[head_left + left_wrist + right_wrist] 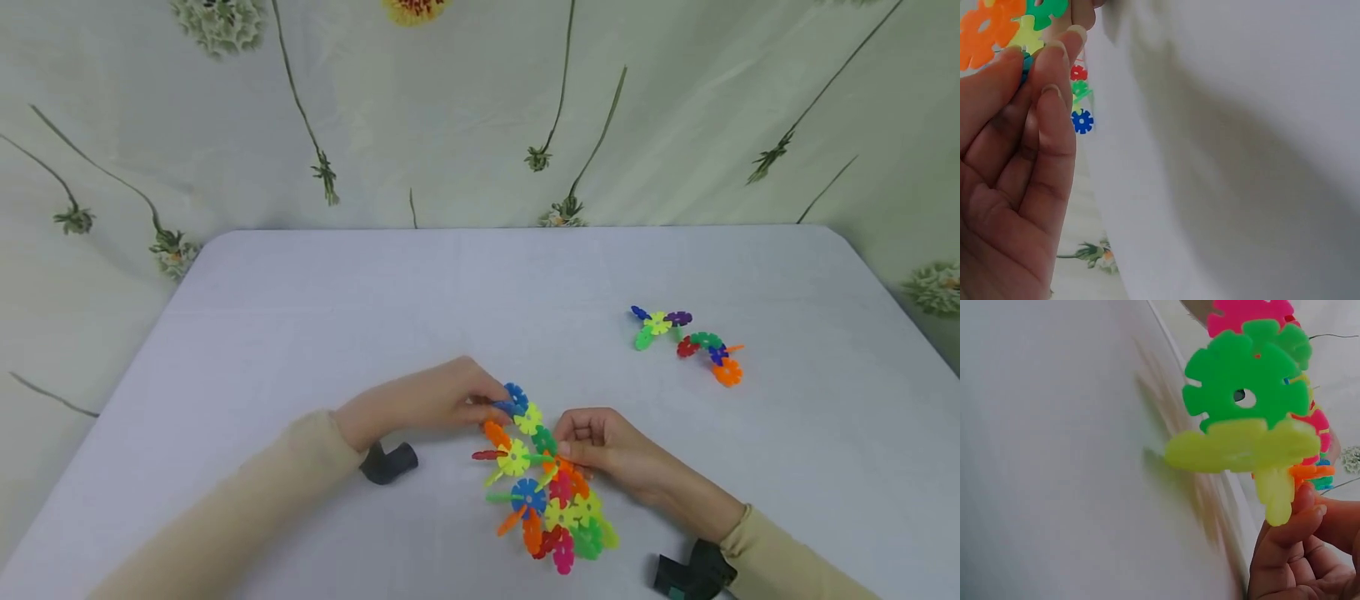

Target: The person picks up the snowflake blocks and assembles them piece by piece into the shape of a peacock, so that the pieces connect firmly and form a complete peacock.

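Observation:
A colourful construction of interlocking plastic flower discs, slotted edge to edge, is held up between both hands over the table. My left hand pinches a blue disc at its upper end; in the left wrist view, thumb and fingertips meet on a small blue piece below an orange disc. On the other side, my right hand pinches the construction near a green disc and an orange disc. Close in the right wrist view are a large green disc and a yellow disc; the fingers partly hide the gripped piece.
A smaller joined group of flower discs lies farther back on the right of the white table. Black wrist devices sit by both wrists. Behind the table hangs a flower-printed cloth.

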Tool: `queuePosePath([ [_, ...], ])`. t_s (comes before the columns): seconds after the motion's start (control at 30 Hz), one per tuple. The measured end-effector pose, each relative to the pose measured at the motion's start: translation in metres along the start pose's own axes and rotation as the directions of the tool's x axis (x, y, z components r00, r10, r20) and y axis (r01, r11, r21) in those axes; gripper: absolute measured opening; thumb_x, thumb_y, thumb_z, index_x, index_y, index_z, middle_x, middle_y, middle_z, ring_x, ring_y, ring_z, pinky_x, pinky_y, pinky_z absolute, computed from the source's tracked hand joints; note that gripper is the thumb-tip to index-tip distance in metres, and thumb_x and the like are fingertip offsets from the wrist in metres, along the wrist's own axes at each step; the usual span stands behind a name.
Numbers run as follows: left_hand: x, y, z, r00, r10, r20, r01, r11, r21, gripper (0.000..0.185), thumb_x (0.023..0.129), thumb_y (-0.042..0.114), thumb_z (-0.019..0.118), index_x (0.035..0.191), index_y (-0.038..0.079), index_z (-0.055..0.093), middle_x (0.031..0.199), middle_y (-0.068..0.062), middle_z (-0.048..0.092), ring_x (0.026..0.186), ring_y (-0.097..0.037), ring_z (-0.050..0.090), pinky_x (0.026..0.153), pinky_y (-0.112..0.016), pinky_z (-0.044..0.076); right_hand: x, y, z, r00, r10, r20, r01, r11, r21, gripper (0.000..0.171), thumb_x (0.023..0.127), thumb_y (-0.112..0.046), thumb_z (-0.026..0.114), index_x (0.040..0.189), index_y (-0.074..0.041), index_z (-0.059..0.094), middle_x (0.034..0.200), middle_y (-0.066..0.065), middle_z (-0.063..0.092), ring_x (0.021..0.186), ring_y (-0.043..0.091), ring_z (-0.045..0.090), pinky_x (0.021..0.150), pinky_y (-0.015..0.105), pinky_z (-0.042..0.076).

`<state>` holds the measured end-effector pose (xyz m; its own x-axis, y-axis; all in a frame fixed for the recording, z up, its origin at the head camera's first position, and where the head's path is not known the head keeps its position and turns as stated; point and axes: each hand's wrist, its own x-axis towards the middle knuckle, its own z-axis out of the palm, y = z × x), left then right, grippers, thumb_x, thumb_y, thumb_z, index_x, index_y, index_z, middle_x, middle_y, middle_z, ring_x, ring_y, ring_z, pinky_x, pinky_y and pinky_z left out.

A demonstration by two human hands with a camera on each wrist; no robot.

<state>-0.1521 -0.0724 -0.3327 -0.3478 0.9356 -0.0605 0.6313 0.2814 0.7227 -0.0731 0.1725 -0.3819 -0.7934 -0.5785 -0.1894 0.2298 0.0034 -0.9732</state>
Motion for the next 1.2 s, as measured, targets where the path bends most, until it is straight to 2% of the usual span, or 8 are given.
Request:
queuePosePath([
  [0.27,0.0,0.009,-0.007,1.0,-0.023,-0.005,0.023,0.998,0.062,0.008,0.086,0.012,0.068,0.08,0.008,0.064,0.066,0.008,0.053,0.063,-0.003,0.05,0.063,-0.019,0.046,0.003,0.001,-0.002,1.0,-0.014,0.016,0.015,0.997,-0.082,0.017,0.092,-0.008,0.058,0.093,0.009,0.058,0.067,0.002,0.051,0.06,0.011,0.049,0.057,0.017,0.042],
  [0.37,-0.002,0.016,-0.011,0.998,-0.058,-0.01,0.058,0.996,0.068,0.006,0.087,0.014,0.067,0.088,0.008,0.066,0.074,0.008,0.057,0.069,-0.005,0.053,0.067,-0.02,0.048,0.003,0.0,-0.003,0.997,-0.069,0.019,0.071,0.991,-0.117,0.014,0.093,-0.006,0.057,0.092,0.008,0.058,0.068,0.004,0.052,0.058,0.012,0.048,0.055,0.017,0.044],
  [0.47,-0.005,0.017,-0.011,0.99,-0.142,-0.009,0.142,0.99,-0.005,0.012,0.093,0.019,0.06,0.096,0.009,0.066,0.082,0.007,0.061,0.076,-0.008,0.056,0.072,-0.023,0.049,0.002,-0.003,-0.002,0.995,-0.096,0.005,0.095,0.982,-0.163,0.012,0.092,-0.004,0.057,0.091,0.007,0.059,0.069,0.006,0.055,0.056,0.013,0.049,0.054,0.019,0.045],
  [0.6,-0.002,0.01,0.0,0.96,-0.261,-0.103,0.244,0.958,-0.148,0.023,0.095,0.026,0.054,0.093,0.008,0.068,0.078,0.004,0.062,0.075,-0.012,0.056,0.069,-0.027,0.048,0.001,-0.008,0.001,0.994,-0.096,-0.054,0.08,0.967,-0.242,0.011,0.092,-0.006,0.058,0.09,0.004,0.061,0.068,0.008,0.056,0.054,0.015,0.05,0.053,0.021,0.047],
  [0.77,0.002,0.005,0.013,0.905,-0.398,-0.151,0.319,0.868,-0.38,0.029,0.091,0.027,0.061,0.105,0.002,0.066,0.087,0.001,0.067,0.084,-0.014,0.061,0.08,-0.031,0.049,0.001,-0.011,0.005,0.991,-0.083,-0.102,0.053,0.962,-0.268,0.01,0.092,-0.006,0.058,0.088,0.003,0.061,0.067,0.009,0.056,0.053,0.015,0.05,0.052,0.021,0.047],
  [0.87,0.003,0.004,0.013,0.907,-0.402,-0.128,0.312,0.844,-0.437,0.038,0.09,0.023,0.062,0.118,-0.003,0.059,0.087,-0.002,0.068,0.085,-0.015,0.063,0.085,-0.033,0.048,0.0,-0.012,0.005,0.992,-0.071,-0.109,0.041,0.965,-0.26,0.011,0.092,-0.006,0.058,0.088,0.003,0.061,0.067,0.009,0.056,0.053,0.014,0.05,0.052,0.021,0.047],
  [1.03,0.006,0.002,0.015,0.926,-0.344,-0.152,0.247,0.861,-0.446,0.038,0.092,0.017,0.061,0.123,-0.006,0.055,0.081,-0.004,0.068,0.079,-0.015,0.065,0.085,-0.029,0.048,0.001,-0.013,0.006,0.992,-0.06,-0.109,0.029,0.963,-0.268,0.011,0.092,-0.006,0.058,0.089,0.003,0.061,0.067,0.009,0.056,0.054,0.015,0.05,0.052,0.021,0.047],
  [1.2,0.007,0.001,0.019,0.922,-0.312,-0.228,0.186,0.875,-0.447,0.044,0.089,0.012,0.065,0.128,-0.004,0.052,0.104,-0.008,0.065,0.086,-0.014,0.065,0.08,-0.027,0.05,0.0,-0.014,0.005,0.993,-0.054,-0.109,0.022,0.962,-0.273,0.011,0.092,-0.008,0.059,0.089,0.003,0.062,0.067,0.01,0.056,0.054,0.016,0.05,0.052,0.021,0.047],
])
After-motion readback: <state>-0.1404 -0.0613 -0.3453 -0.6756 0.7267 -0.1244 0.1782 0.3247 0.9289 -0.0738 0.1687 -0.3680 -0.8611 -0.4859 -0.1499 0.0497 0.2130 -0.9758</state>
